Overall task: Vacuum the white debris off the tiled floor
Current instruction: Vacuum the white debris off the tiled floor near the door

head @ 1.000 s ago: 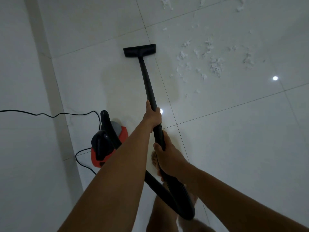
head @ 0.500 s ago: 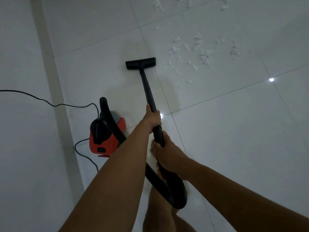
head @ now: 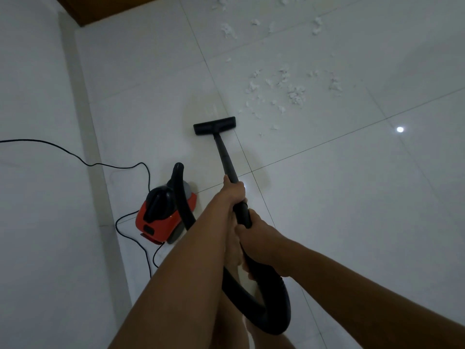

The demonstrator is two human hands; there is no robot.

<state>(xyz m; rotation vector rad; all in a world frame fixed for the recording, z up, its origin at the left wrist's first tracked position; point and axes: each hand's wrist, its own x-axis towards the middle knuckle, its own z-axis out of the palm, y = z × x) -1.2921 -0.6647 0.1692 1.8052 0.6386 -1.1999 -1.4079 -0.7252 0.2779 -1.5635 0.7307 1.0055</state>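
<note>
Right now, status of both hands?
Left hand: closed around the black tubular vacuum wand, higher up.
Right hand: closed around the same wand, lower down.

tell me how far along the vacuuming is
Done: the tiles left of the nozzle look free of scraps. In hand: the left hand and right hand hold the wand, with the nozzle flat on the tiles just short of the mess. Left: most of it, the main scatter of white debris ahead and to the right, plus more clumps near the top edge.
</note>
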